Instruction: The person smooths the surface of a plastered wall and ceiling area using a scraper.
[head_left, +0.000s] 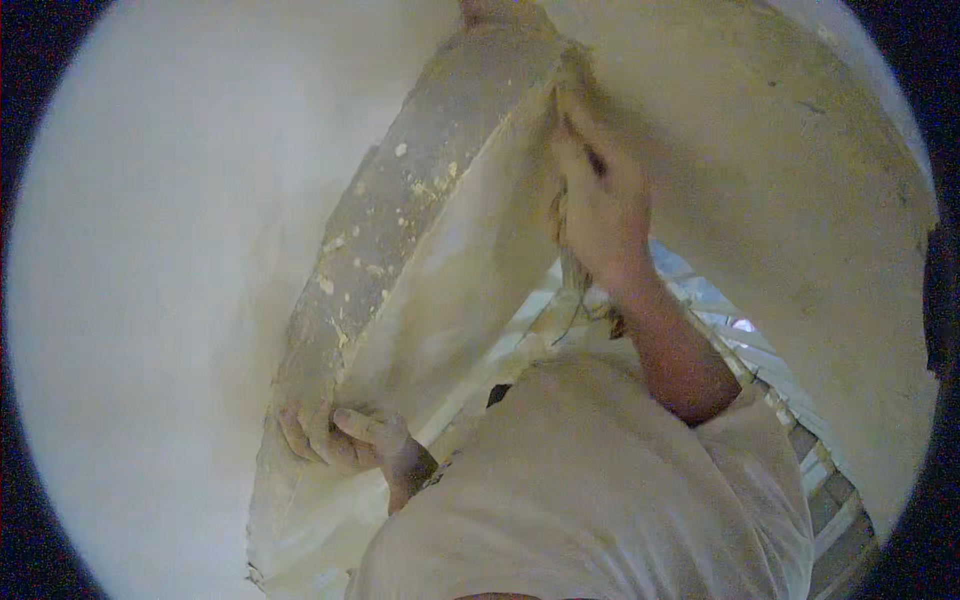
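A grey, paint-spotted ledge, apparently the top of a wall, runs from lower left to upper middle, with a pale plastered face beside it. My left hand rests over the lower part of this ledge, its fingers bent and somewhat apart, with no tool visible in it. Farther up, my right hand is closed around a slender tool near the corner where the plastered faces meet. Its kind is unclear, and my fingers hide much of it. Below that hand, a frayed, brownish piece hangs down.
A broad pale wall surface fills the left side, and a beige plastered wall stands at right. Light slats or strips show beyond my right forearm. At the top edge, a partly visible body part, perhaps a hand, touches the ledge's end.
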